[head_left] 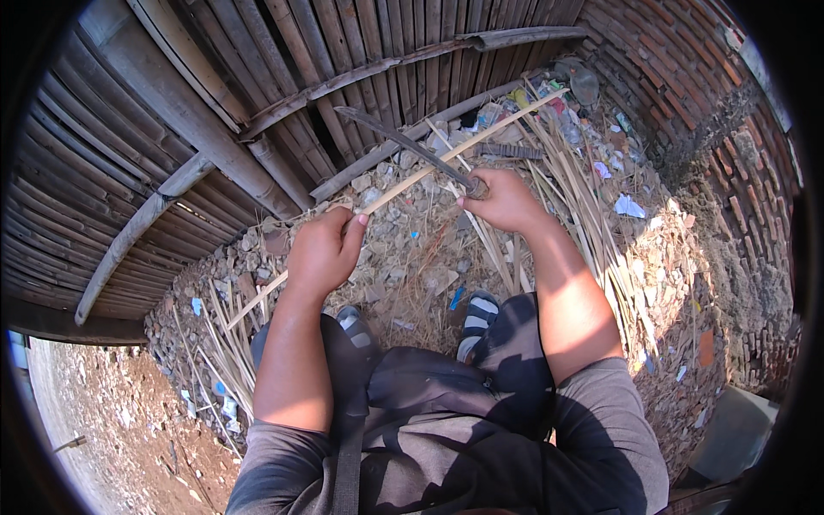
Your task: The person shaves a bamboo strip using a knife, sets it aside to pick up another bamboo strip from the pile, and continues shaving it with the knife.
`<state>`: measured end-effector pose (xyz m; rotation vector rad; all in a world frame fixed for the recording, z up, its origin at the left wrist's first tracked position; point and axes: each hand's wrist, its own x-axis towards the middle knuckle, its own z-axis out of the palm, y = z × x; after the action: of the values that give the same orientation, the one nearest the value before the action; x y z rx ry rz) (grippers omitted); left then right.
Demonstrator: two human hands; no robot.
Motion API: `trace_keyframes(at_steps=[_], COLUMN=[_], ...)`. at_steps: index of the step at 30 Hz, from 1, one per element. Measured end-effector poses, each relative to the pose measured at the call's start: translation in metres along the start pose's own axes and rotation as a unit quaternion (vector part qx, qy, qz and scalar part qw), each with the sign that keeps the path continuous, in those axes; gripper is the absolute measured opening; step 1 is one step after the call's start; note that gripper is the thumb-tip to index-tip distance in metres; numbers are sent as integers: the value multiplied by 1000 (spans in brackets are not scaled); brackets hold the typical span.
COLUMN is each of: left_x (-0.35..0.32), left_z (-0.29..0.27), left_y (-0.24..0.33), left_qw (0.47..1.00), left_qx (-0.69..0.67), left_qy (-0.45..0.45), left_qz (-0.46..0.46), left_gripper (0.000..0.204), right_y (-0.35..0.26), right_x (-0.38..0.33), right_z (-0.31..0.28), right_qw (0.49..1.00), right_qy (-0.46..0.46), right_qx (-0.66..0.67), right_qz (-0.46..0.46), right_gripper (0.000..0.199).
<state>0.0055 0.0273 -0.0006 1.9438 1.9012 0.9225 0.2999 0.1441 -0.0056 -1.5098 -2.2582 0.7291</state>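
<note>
While the person sits with knees bent over stony ground, the left hand [322, 251] is closed around a long, pale bamboo strip [429, 169], thumb laid along its upper side. That strip runs slantwise from the lower left, near the left knee, up toward the litter by the brick wall [687, 77] at the upper right. Gripping a knife handle, the right hand [505, 202] is wrapped shut, and the dark knife blade [399, 137] reaches up and left from the fist, crossing the strip and touching it just beside the fist. Split bamboo slivers [571, 189] lie heaped on the rubble to the right of that hand. Striped sandals [476, 316] show between the knees. A bamboo slat fence [215, 112] fills the upper left
</note>
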Motion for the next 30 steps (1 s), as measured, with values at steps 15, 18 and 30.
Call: trace_keyframes(at_steps=[15, 18, 30], left_x=[0, 1, 1], left_z=[-4, -2, -5], left_y=[-3, -5, -3], left_qw=[1000, 1000, 999], left_qx=[11, 13, 9], left_qy=[-17, -5, -30], left_qz=[-24, -12, -23], left_gripper=[34, 35, 35], right_y=[30, 24, 7], right_x=[3, 3, -1], right_z=[-8, -7, -15], right_qw=[997, 997, 998], right_qy=[8, 3, -26], right_qx=[71, 58, 41], right_qz=[26, 56, 43], right_gripper=[51, 51, 50])
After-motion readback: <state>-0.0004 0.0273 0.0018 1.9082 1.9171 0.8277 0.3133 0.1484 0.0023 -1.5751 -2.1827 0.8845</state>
